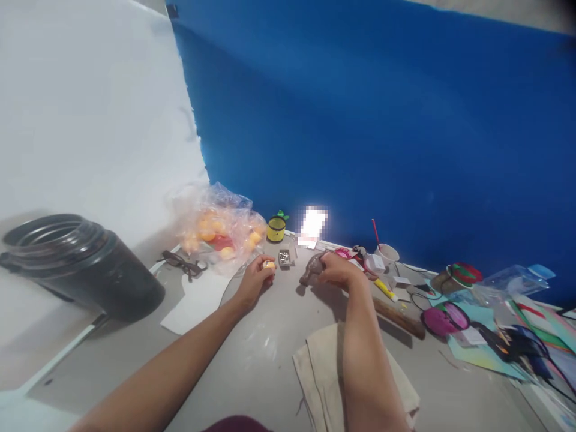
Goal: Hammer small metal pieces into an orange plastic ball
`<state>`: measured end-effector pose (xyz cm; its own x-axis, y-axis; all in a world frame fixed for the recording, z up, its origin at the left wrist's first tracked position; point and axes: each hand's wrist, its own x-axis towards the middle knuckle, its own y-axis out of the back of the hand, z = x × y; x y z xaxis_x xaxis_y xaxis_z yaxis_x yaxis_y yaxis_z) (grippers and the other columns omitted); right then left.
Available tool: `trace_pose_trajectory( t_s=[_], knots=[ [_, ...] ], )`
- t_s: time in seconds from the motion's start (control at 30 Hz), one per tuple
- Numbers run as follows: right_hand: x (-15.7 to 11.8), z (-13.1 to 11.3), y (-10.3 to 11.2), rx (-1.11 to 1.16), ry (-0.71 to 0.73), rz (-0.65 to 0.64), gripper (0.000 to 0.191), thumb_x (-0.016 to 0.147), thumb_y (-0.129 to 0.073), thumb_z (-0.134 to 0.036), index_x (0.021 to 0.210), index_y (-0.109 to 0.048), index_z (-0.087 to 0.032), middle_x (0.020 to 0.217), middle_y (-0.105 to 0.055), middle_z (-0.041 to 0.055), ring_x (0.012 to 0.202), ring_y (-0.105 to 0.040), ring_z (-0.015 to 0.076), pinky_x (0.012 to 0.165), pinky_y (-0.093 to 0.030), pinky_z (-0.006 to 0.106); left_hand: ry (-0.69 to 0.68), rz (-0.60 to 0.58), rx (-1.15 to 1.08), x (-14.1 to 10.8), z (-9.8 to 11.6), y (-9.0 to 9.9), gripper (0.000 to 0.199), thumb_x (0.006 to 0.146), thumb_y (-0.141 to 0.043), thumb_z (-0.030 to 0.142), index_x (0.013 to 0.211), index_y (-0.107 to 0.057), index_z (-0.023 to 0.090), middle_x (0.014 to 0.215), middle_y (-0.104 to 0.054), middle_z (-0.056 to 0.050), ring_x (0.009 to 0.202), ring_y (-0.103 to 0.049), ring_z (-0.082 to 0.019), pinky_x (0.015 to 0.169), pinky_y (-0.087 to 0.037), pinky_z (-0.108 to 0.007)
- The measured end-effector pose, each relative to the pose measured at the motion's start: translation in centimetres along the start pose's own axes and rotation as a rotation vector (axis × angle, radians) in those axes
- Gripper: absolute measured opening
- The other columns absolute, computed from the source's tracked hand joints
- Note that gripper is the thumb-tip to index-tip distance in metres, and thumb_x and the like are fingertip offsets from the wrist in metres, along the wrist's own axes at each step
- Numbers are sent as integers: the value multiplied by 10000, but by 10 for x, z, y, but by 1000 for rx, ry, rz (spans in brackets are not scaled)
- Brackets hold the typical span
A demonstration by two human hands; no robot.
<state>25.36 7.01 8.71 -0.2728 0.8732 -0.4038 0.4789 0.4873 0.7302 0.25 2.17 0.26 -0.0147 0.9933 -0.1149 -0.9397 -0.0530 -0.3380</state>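
Observation:
My left hand (255, 281) pinches a small orange ball (269, 264) with dark marks on it, just above the table. Right beside it sits a small open box (285, 258) of shiny metal bits, too small to name. My right hand (338, 270) is closed around the head of a claw hammer (400, 317), whose wooden handle slants away to the right under my forearm. Part of the hammer is hidden by my hand and arm. A folded beige cloth (319, 366) lies below my right forearm.
Left stand a large dark bottle (90, 270), glasses (184, 264) and a clear bag of orange balls (220, 231). Behind are a yellow cup (276, 230) and a bright phone-like screen (312, 227). A white cup (387, 254), pink roll (445, 318) and papers crowd the right.

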Motion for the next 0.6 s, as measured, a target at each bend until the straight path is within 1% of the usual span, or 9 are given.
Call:
trace_pose_trajectory(
  t_s=[0.07,0.13,0.2,0.23,0.3,0.4,0.43,0.5,0.6],
  knots=[
    [8,5,-6,18,-61,-29,255,669,-816,-101,890,-724,-189,601,-639,-43,559,-608,139,536,-423,213,-2,-7,17,1,-1,2,287,710,-774,378,861,-605,201,645,-581,53,487,-442,-78,498,-333,-208],
    [14,3,-12,37,-105,-60,228,685,-810,-109,884,-725,-180,580,-637,-37,541,-612,144,533,-445,218,-7,-1,68,1,-2,3,305,728,-764,432,749,-560,206,636,-585,39,475,-438,-83,497,-336,-225],
    [17,-1,-16,23,-134,-81,174,710,-815,-141,855,-725,-171,571,-641,-21,539,-623,155,537,-462,228,-28,42,165,0,0,2,291,740,-739,440,699,-563,212,609,-579,31,489,-466,-107,516,-358,-242],
    [17,-4,-18,-6,-142,-70,166,710,-829,-162,841,-727,-169,583,-655,-8,554,-636,163,544,-468,233,-51,70,242,0,3,2,253,737,-730,420,694,-590,214,605,-587,23,510,-491,-124,533,-374,-251],
    [17,-10,-20,-92,-138,5,209,677,-876,-203,837,-745,-176,676,-716,24,632,-681,188,577,-483,248,-126,92,425,3,10,-1,147,726,-716,356,717,-676,215,648,-644,-7,591,-565,-167,589,-416,-274],
    [16,-17,-24,-217,-105,139,313,642,-921,-264,918,-785,-206,905,-793,59,794,-739,231,658,-507,274,-242,10,646,19,21,-9,73,725,-711,283,700,-736,220,733,-710,-61,719,-640,-235,668,-448,-312],
    [16,-19,-25,-251,-95,167,339,650,-922,-280,957,-793,-216,967,-801,65,841,-749,242,683,-512,281,-271,-16,698,28,23,-13,85,727,-715,266,653,-719,222,720,-701,-74,747,-649,-255,684,-445,-324],
    [17,-22,-28,-316,-92,200,386,668,-920,-296,1027,-797,-228,1054,-806,79,926,-760,262,724,-515,289,-321,-21,797,48,26,-20,214,701,-747,222,526,-623,225,648,-637,-86,795,-653,-292,714,-433,-344],
    [18,-24,-32,-395,-100,222,459,651,-943,-329,1076,-797,-234,1122,-805,95,1028,-758,291,772,-518,299,-340,-20,814,77,25,-30,409,607,-790,131,411,-446,231,549,-534,-82,839,-663,-349,761,-429,-393]
  ],
)
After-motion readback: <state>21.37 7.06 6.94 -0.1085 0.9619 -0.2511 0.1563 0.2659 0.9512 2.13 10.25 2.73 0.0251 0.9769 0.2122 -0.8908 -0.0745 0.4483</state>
